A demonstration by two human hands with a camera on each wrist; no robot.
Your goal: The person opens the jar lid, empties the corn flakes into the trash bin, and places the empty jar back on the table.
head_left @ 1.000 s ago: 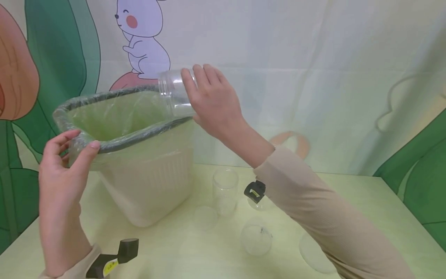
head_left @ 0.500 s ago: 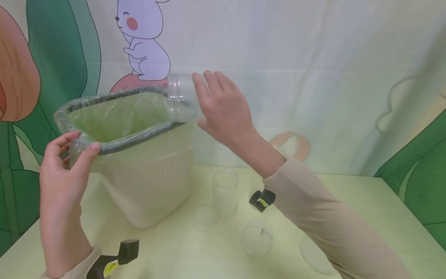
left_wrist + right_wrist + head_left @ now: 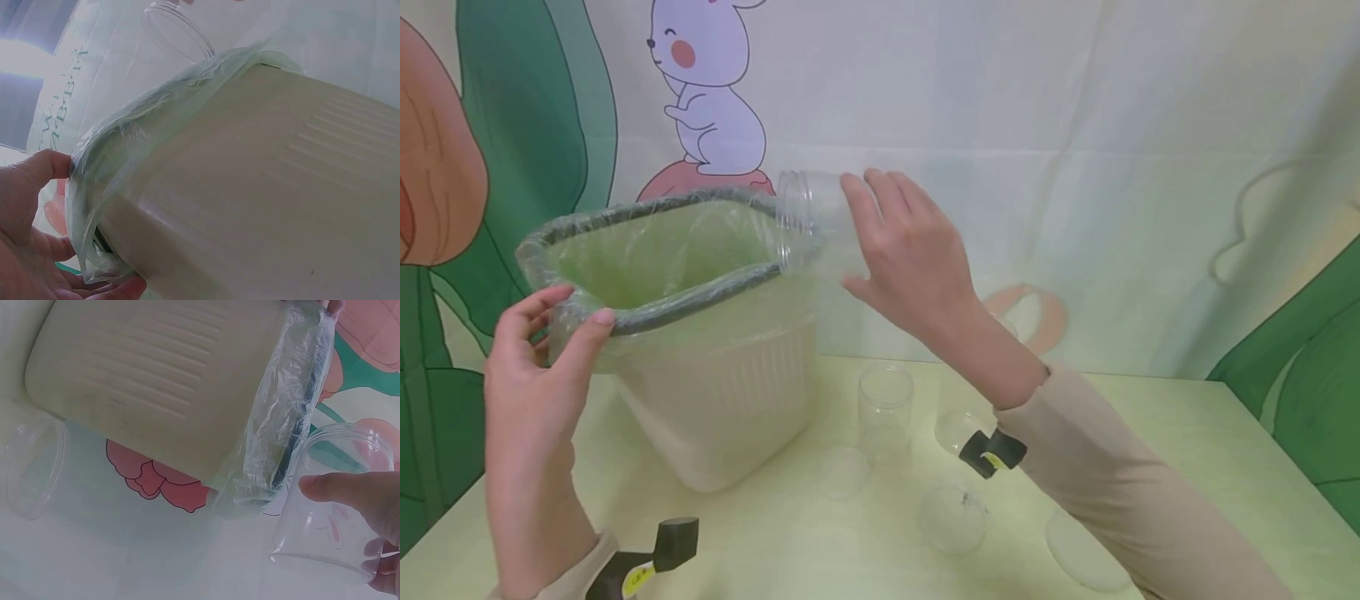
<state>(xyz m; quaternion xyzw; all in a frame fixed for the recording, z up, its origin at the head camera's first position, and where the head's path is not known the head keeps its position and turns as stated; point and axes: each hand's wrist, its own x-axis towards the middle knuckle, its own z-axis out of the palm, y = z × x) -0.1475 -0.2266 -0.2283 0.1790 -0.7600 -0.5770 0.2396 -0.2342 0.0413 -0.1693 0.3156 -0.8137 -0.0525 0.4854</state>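
A cream waste bin (image 3: 715,400) stands on the table at the left, lined with a thin greenish plastic bag (image 3: 647,242) folded over its dark rim. My left hand (image 3: 535,375) grips the bin's near-left rim through the bag, thumb on one side and fingers on the other. In my right hand (image 3: 917,250) is a clear plastic jar (image 3: 796,221), lying nearly sideways with its threaded mouth toward the bin. That mouth overlaps the right end of the rim in the head view. In the right wrist view the jar (image 3: 319,531) looks empty, with the thumb along its side.
A clear jar (image 3: 886,408) stands upright right of the bin, and another clear jar (image 3: 961,425) is partly behind the right forearm. Several clear round pieces lie on the table, including a disc (image 3: 953,518) and a larger disc (image 3: 1086,550). A printed cloth (image 3: 1112,208) hangs behind.
My right hand has drawn the jar rightward and slightly down, from over the bin's opening to its right edge. My left hand has stayed on the rim.
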